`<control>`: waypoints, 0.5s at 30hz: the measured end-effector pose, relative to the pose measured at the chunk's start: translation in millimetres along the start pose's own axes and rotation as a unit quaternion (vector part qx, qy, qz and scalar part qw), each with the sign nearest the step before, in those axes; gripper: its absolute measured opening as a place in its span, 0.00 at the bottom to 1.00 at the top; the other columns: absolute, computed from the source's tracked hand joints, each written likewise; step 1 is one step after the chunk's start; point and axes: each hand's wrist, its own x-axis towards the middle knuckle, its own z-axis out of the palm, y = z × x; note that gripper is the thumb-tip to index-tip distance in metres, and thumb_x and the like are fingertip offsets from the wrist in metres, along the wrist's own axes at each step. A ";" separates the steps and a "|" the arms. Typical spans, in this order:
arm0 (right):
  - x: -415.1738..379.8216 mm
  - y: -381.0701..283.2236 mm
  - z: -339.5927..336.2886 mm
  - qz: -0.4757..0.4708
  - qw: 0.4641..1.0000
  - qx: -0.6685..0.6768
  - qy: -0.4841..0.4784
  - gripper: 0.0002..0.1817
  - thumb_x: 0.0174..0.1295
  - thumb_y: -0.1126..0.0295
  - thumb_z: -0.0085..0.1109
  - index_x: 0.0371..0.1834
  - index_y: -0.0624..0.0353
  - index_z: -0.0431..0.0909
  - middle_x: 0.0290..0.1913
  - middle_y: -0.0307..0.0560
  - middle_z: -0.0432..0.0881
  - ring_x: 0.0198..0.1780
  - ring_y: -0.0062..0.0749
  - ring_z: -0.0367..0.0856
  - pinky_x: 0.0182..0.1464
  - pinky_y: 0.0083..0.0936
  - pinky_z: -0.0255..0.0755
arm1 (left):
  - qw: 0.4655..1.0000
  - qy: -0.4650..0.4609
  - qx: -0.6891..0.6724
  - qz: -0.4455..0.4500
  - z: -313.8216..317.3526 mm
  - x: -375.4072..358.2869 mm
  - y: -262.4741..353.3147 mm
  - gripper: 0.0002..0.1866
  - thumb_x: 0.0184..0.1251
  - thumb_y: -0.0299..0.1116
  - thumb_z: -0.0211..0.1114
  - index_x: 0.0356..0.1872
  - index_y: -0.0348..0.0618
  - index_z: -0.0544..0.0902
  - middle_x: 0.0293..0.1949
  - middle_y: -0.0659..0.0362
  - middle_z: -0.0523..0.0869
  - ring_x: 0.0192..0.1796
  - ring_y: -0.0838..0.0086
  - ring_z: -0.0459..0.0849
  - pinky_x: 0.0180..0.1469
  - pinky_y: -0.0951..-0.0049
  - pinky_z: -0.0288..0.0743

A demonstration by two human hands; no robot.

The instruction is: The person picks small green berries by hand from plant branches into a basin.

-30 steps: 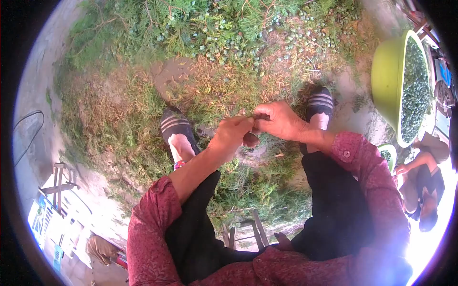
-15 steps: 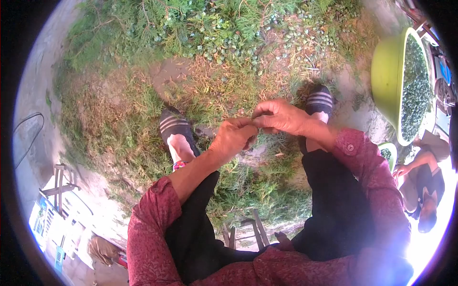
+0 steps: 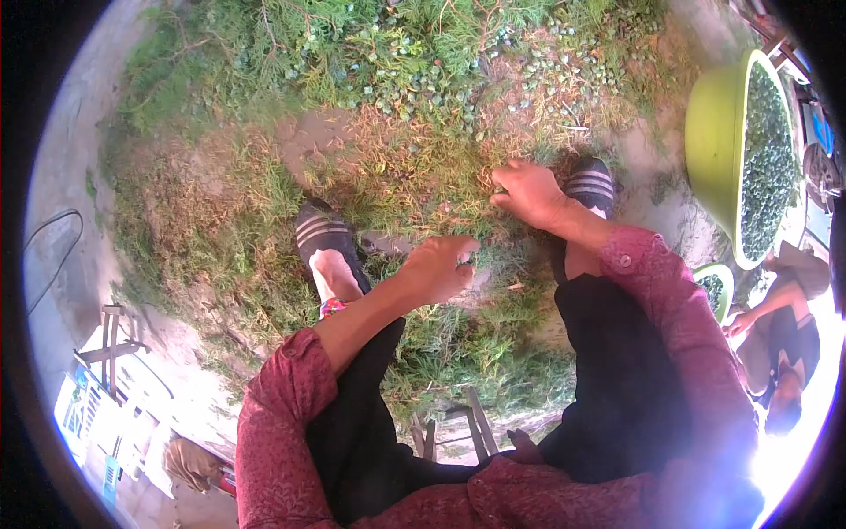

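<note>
My left hand [image 3: 434, 270] is closed above the litter between my feet, thumb and fingers pinched together at its right side. A tiny dark green bit seems to show at its fingertips, too small to name. Up and to the right, my right hand [image 3: 531, 194] is curled shut near my right shoe, apart from the left one. What its fingers hold, if anything, is hidden. Beneath both hands lie cut evergreen sprigs [image 3: 493, 339] and dry brown needles. Ahead is a heap of leafy branches [image 3: 379, 53] with small bluish-green cones among them.
A large lime-green basin [image 3: 716, 145] filled with small green cones stands at right, with a smaller green-rimmed container [image 3: 716, 286] below it. Another person's arm [image 3: 765, 309] reaches beside that one. My striped slippers [image 3: 322, 231] rest on the litter. Wooden stool legs [image 3: 480, 423] show below.
My hands, together before, have come apart: the right moved up and right, the left slightly down. At right, the other person's head and arm shifted a little.
</note>
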 end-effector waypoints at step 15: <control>43.0 -12.5 -6.1 -0.026 0.988 0.152 0.014 0.06 0.54 0.68 0.55 0.31 0.59 0.76 0.26 0.47 0.78 0.24 0.34 0.76 0.27 0.28 0.70 | 1.000 0.002 0.000 -0.019 -0.4 -3.0 -8.3 0.18 0.55 0.37 0.60 0.44 0.38 0.77 0.37 0.49 0.82 0.40 0.59 0.81 0.43 0.64 0.73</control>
